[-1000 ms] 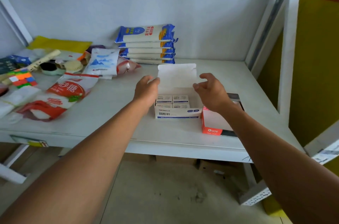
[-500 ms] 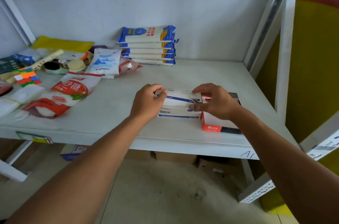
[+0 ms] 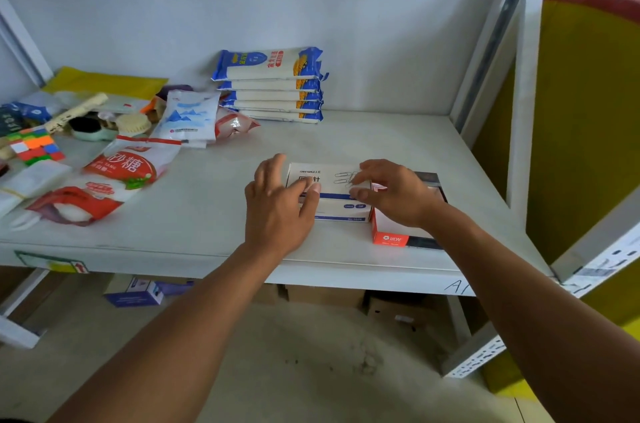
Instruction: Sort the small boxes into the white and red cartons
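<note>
I see both of my bare hands resting on the white carton [image 3: 329, 192], which sits on the table [image 3: 194, 221] near its front edge with its lid folded flat. My left hand [image 3: 278, 206] lies over the carton's left end, fingers loosely spread and pressing on the lid, clamped on nothing. My right hand [image 3: 394, 192] covers the right end, its fingertips [image 3: 362, 194] drawn close together on the lid's front corner; I cannot tell whether they pinch the flap or only press it. The red carton [image 3: 393, 232] stands touching the white one's right side, partly under my right wrist, and whether its lid is up I cannot tell. No small boxes are visible outside the cartons.

I judge the step to be closing the white carton. The next move likely calls for tucking the flap, then turning to the red carton.

Bare table lies behind the cartons. A stack of blue packets [image 3: 268, 85] sits well back by the wall, and a red sugar bag [image 3: 117, 173] lies well off to the left. A shelf upright [image 3: 485, 52] stands to the right.
</note>
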Available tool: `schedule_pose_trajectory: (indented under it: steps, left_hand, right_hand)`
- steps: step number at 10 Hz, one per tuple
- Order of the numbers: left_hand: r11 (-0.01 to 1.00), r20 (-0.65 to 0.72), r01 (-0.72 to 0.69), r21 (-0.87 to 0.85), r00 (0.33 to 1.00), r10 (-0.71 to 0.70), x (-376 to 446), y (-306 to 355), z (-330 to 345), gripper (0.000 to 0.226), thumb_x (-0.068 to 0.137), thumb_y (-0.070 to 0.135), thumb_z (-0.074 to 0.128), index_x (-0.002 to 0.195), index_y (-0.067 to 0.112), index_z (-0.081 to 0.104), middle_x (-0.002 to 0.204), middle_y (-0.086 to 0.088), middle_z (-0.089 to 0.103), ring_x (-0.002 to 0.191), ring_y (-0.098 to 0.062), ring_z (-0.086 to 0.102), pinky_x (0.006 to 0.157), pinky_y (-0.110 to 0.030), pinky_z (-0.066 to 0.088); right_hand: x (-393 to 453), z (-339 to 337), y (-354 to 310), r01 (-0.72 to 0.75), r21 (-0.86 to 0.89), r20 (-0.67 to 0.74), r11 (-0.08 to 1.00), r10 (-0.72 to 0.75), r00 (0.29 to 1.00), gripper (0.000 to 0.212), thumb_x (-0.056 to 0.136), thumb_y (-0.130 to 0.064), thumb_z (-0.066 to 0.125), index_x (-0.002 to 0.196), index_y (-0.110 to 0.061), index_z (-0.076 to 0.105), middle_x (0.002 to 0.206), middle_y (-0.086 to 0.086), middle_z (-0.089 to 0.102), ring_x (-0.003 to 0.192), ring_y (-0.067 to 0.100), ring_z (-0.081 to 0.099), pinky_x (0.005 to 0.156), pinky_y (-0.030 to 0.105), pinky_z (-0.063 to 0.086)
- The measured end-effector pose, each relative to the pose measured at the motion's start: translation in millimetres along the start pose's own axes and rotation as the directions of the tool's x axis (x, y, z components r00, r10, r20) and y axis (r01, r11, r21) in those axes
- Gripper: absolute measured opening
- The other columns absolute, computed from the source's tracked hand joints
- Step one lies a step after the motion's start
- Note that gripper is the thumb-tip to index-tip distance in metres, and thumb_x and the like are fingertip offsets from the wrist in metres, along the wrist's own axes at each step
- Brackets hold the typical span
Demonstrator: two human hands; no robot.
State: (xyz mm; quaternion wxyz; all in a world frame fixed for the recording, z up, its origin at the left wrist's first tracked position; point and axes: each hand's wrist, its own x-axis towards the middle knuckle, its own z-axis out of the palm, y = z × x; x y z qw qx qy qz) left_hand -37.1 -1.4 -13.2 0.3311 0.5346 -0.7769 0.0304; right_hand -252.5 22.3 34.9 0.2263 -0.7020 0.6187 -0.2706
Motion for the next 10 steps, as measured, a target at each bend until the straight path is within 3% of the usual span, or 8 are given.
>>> schedule_pose_trajectory:
  steps: [1, 2, 4, 6, 7, 8, 9, 10]
  left_hand:
    - [0.991, 0.107, 0.02, -0.136, 0.994, -0.005, 5.3, 4.7, 1.1, 0.047, 0.096, 0.052, 0.033, 0.12, 0.018, 0.054, 0.142, -0.005, 0.041, 0.111, -0.023, 0.058, 0.085, -0.036, 0.052]
    - [0.988, 0.166, 0.056, -0.142, 0.986, -0.032, 8.1, 7.9, 5.2, 0.051, 0.096, 0.054, 0.025, 0.131, 0.021, 0.042, 0.148, -0.004, 0.031, 0.106, -0.022, 0.06, 0.067, -0.027, 0.054]
    - [0.987, 0.205, 0.112, -0.113, 0.975, -0.087, 18.0, 10.0, 13.7, 0.051, 0.097, 0.053, 0.023, 0.132, 0.021, 0.041, 0.151, -0.006, 0.024, 0.109, -0.029, 0.058, 0.075, -0.037, 0.054]
    - [0.982, 0.27, 0.141, -0.129, 0.957, -0.102, 27.5, 10.6, 10.2, 0.052, 0.098, 0.05, 0.025, 0.138, 0.019, 0.037, 0.155, -0.006, 0.018, 0.118, -0.029, 0.053, 0.086, -0.038, 0.051]
    - [0.979, 0.283, 0.134, -0.154, 0.955, -0.086, 25.6, 11.3, 7.2, 0.051, 0.099, 0.049, 0.026, 0.139, 0.019, 0.037, 0.155, -0.005, 0.018, 0.119, -0.025, 0.053, 0.078, -0.029, 0.047]
    - [0.979, 0.232, 0.136, -0.15, 0.968, -0.099, 21.9, 15.1, 3.9, 0.049, 0.099, 0.046, 0.03, 0.136, 0.017, 0.041, 0.149, -0.007, 0.03, 0.125, -0.024, 0.046, 0.081, -0.03, 0.046]
    - [0.992, -0.029, 0.001, -0.125, 1.0, -0.005, 16.3, 17.3, -3.5, 0.036, 0.096, 0.038, 0.041, 0.115, 0.012, 0.057, 0.122, -0.009, 0.055, 0.11, -0.027, 0.052, 0.084, -0.04, 0.05]
    - [0.977, -0.187, -0.165, -0.133, 0.973, 0.138, 8.8, 26.9, -12.8, 0.021, 0.093, 0.028, 0.049, 0.082, 0.012, 0.057, 0.084, -0.001, 0.059, 0.075, -0.019, 0.053, 0.06, -0.031, 0.044]
  right_hand:
    - [-3.8, -3.9, 3.5, -0.046, -0.016, -0.167, 0.999, 0.043, 0.985, 0.027, 0.094, -0.039, 0.058, 0.105, -0.015, 0.065, 0.111, -0.002, 0.064, 0.094, 0.017, 0.06, 0.069, 0.032, 0.055]
    - [-5.6, -4.9, 10.9, -0.268, -0.138, -0.212, 0.954, 0.235, 0.948, 0.027, 0.093, -0.034, 0.053, 0.09, -0.01, 0.065, 0.095, 0.007, 0.071, 0.08, 0.026, 0.064, 0.071, 0.045, 0.058]
    - [-18.6, 3.4, 6.1, -0.244, -0.084, -0.003, 0.966, 0.245, 0.97, 0.025, 0.091, -0.029, 0.059, 0.105, -0.014, 0.073, 0.102, 0.0, 0.069, 0.084, 0.018, 0.062, 0.071, 0.027, 0.051]
    - [-19.9, 6.0, 7.0, -0.245, -0.053, 0.029, 0.968, 0.246, 0.969, 0.025, 0.088, -0.028, 0.062, 0.101, -0.008, 0.07, 0.104, 0.007, 0.071, 0.091, 0.025, 0.065, 0.085, 0.043, 0.056]
    - [-21.3, 5.7, 8.5, -0.232, -0.053, 0.027, 0.971, 0.233, 0.972, 0.025, 0.088, -0.029, 0.062, 0.101, -0.01, 0.069, 0.104, 0.004, 0.07, 0.091, 0.022, 0.065, 0.084, 0.04, 0.057]
    - [-20.2, 3.9, 8.0, -0.256, -0.055, -0.032, 0.965, 0.255, 0.967, 0.022, 0.087, -0.033, 0.063, 0.099, -0.016, 0.069, 0.102, 0.0, 0.069, 0.089, 0.018, 0.063, 0.08, 0.035, 0.055]
    - [-17.7, 4.3, 9.0, -0.284, -0.021, -0.127, 0.958, 0.28, 0.952, 0.023, 0.088, -0.041, 0.062, 0.099, -0.021, 0.063, 0.101, -0.005, 0.066, 0.086, 0.015, 0.059, 0.074, 0.031, 0.053]
    - [-18.6, 6.0, 2.7, -0.257, 0.039, -0.172, 0.966, 0.259, 0.95, 0.017, 0.092, -0.038, 0.058, 0.095, -0.022, 0.061, 0.099, -0.005, 0.065, 0.084, 0.014, 0.058, 0.069, 0.027, 0.048]
